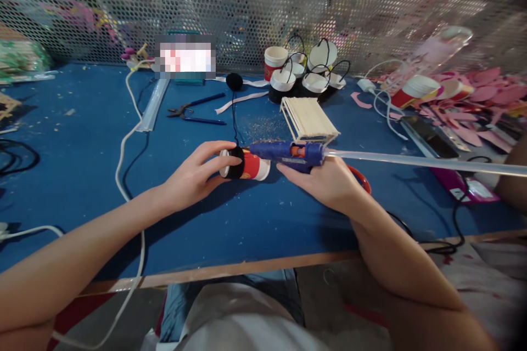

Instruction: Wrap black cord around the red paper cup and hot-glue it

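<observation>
My left hand (201, 173) is closed around a paper cup (256, 166) that lies on its side on the blue table. The cup is red and white, with black yarn (236, 169) wrapped about its left part. From it a black strand runs back to a ball of black yarn (234, 81). In my right hand (325, 181) I grip a blue glue gun (288, 154), its tip pointing left at the cup's upper side by the yarn edge. A long clear glue stick (411, 160) sticks out of the gun's back.
Blue-handled pliers (201, 109), spare glue sticks (154, 104) and a small wooden stick rack (310, 118) lie beyond my hands. Several cups with black string handles (315, 83) stand behind. Pink cutouts (481, 101) and a phone (430, 136) are rightward; a white cable (122, 156) crosses the left.
</observation>
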The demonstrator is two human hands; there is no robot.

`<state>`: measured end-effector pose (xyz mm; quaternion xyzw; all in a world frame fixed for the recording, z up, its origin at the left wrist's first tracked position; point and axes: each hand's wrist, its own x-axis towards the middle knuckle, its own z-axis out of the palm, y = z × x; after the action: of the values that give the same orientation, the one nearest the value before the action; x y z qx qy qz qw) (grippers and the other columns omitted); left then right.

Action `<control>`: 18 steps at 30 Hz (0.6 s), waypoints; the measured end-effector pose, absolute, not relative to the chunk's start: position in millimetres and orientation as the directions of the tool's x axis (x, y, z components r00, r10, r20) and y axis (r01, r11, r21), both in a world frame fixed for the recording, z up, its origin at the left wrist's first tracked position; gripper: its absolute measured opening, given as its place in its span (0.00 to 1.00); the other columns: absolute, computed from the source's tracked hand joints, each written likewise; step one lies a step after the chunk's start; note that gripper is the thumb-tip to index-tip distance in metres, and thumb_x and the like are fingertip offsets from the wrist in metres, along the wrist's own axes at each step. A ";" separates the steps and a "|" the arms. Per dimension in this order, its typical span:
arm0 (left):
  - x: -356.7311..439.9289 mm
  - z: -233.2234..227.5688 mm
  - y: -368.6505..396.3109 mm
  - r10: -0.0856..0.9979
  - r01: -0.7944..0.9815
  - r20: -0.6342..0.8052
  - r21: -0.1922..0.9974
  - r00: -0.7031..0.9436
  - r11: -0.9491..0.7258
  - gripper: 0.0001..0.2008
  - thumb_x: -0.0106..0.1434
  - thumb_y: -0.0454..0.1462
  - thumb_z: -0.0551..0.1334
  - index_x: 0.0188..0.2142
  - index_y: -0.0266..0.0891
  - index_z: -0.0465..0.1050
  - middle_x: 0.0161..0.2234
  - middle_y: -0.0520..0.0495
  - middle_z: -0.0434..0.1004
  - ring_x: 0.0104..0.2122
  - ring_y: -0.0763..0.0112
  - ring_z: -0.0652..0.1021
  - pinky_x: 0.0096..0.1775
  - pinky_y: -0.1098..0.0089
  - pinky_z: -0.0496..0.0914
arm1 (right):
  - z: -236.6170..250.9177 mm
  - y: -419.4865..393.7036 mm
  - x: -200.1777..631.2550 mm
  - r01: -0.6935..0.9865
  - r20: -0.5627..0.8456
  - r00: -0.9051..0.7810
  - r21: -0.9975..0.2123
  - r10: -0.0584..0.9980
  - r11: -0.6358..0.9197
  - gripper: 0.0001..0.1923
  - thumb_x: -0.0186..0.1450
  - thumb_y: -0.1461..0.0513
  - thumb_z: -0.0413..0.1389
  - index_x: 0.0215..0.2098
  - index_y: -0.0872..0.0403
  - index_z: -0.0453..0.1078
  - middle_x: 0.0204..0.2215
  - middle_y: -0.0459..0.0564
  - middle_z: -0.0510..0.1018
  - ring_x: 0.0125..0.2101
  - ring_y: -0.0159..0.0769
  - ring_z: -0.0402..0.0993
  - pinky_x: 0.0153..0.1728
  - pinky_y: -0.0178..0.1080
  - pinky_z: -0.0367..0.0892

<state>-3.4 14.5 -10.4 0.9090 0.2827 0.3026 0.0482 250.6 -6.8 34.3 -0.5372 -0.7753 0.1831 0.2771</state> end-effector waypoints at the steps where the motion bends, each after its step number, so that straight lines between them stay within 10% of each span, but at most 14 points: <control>1: -3.5 -10.4 14.8 0.542 0.485 0.523 0.258 0.658 -0.836 0.14 0.63 0.31 0.56 0.48 0.41 0.63 0.52 0.37 0.65 0.51 0.60 0.70 0.47 0.59 0.71 | 34.8 -7.2 250.5 0.730 0.229 -0.264 -0.588 0.937 0.349 0.09 0.59 0.57 0.53 0.30 0.54 0.70 0.24 0.47 0.75 0.25 0.36 0.72 0.26 0.36 0.64; 12: -3.2 -10.6 14.7 0.547 0.476 0.533 0.279 0.646 -0.834 0.15 0.62 0.32 0.59 0.49 0.40 0.63 0.51 0.37 0.66 0.51 0.60 0.70 0.49 0.59 0.70 | 31.8 -6.4 251.3 0.735 0.232 -0.248 -0.588 0.941 0.339 0.08 0.58 0.57 0.54 0.29 0.54 0.69 0.23 0.46 0.75 0.24 0.35 0.71 0.25 0.35 0.63; 18: -4.7 -15.2 19.2 0.676 0.439 0.514 0.517 0.527 -0.735 0.21 0.57 0.37 0.65 0.49 0.39 0.65 0.49 0.38 0.68 0.49 0.61 0.71 0.47 0.60 0.72 | 32.3 -10.4 250.5 0.727 0.232 -0.250 -0.596 0.940 0.341 0.08 0.58 0.57 0.55 0.30 0.53 0.69 0.23 0.46 0.75 0.24 0.35 0.71 0.24 0.35 0.64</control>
<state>-4.7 19.2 -15.2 0.8583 0.3248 0.3617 0.1641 250.5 -10.4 32.3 -0.5424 -0.7681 0.1878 0.2839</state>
